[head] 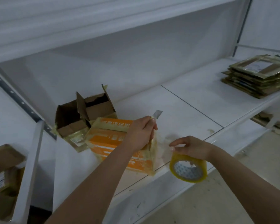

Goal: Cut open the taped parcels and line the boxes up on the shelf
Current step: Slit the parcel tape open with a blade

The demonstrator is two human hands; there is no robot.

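In the head view, the orange parcel (113, 147) lies on the white shelf (192, 102) near its front edge, just in front of an opened brown box (81, 115). Wrapped in glossy tape, it is probably light, stiff and a little slippery, so it is best steadied from the top. The left hand (140, 133) rests on the parcel, fingers curled round a knife (157, 114), blade pointing up. The right hand (191, 147), reaching in from the right, grips a tape roll (188, 168); a clear strip stretches to the parcel.
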